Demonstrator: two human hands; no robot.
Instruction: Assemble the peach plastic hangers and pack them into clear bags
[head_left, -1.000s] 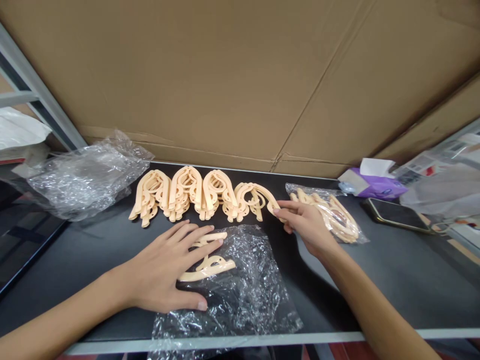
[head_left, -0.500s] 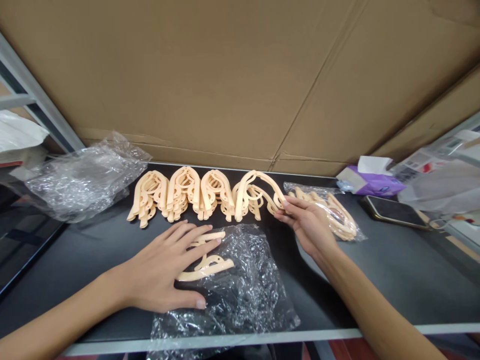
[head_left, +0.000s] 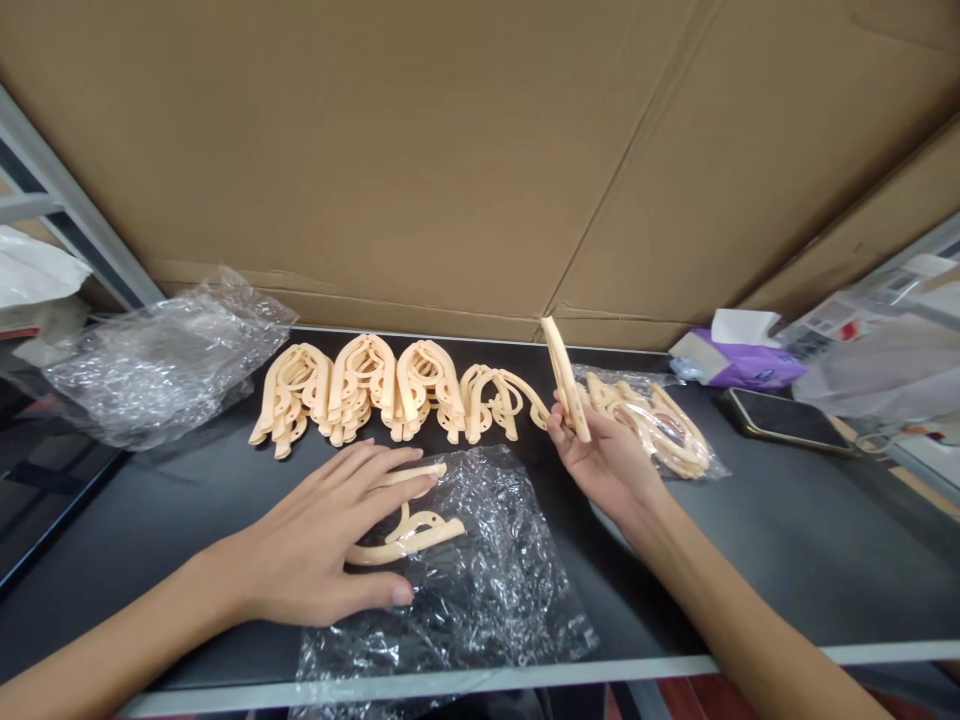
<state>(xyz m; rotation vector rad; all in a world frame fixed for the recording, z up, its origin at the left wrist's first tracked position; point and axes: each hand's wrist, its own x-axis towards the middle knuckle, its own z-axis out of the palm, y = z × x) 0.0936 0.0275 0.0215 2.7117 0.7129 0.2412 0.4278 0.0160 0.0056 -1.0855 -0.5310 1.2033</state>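
Observation:
With fingers spread, my left hand (head_left: 322, 545) lies flat over a beige folding hanger (head_left: 409, 545) on a clear plastic bag (head_left: 495, 560); whether this hanger is inside the bag I cannot tell. My right hand (head_left: 607, 460) is closed on another beige folding hanger (head_left: 566, 380), raised and seen nearly edge-on. Behind my hands several stacks of the same hangers (head_left: 364, 385) stand in a row. The rightmost group (head_left: 502, 400) is lower, close to my right fingers. A clear bag of folded hangers (head_left: 679, 430) lies beyond my right hand, partly covered by it.
Crumpled clear plastic (head_left: 165, 360) lies at the left. A purple tissue pack (head_left: 750, 360) and a phone (head_left: 787, 420) rest at the right on the black table (head_left: 810, 550). A cardboard wall (head_left: 390, 170) closes off the back, and metal frame posts stand at both sides.
My right hand has lifted the hanger off the rightmost group and turned it from arch-side view to nearly edge-on. My left hand stays spread on the bag.

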